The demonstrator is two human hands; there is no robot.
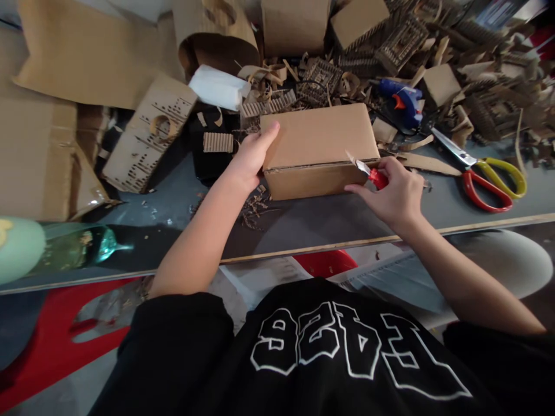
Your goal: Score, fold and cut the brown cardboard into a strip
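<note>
The left hand (250, 157) reaches forward with the arm nearly straight, its fingers pressed flat against the left end of a cardboard box (319, 149) that sits on the desk (303, 222). The right hand (395, 195), wrist bent inward, has its fingers curled around a red-handled knife (368, 171), blade tip touching the box's front top edge. Scissors (481, 173) lie just to the right.

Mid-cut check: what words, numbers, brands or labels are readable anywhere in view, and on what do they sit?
"EA26", as best it reads: big white-outlined characters on the black shirt, seen upside down from the head camera.
Cardboard box under the left hand: no print visible.
Red-handled knife in the right hand, scissors, blue glue gun: no readable marking.
</note>
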